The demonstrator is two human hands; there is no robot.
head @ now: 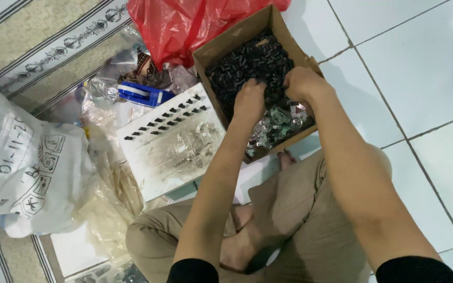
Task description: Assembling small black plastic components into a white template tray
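A brown cardboard box [247, 31] on the floor holds a heap of small black parts [247, 63] and, at its near end, several small clear plastic bags [279, 123]. My left hand [250, 100] reaches into the box, fingers down among the black parts. My right hand [301, 84] is beside it, fingers curled into the same heap. What either hand pinches is hidden by the fingers. A white board [171, 139] left of the box carries rows of the same black parts [166, 118] stuck in it.
A red plastic bag [179, 23] lies behind the box. A blue tape dispenser [142, 93] and clear plastic bags sit at the board's far edge. A large white printed sack [22, 162] is at the left on a patterned mat. White floor tiles extend to the right. My crossed legs are below.
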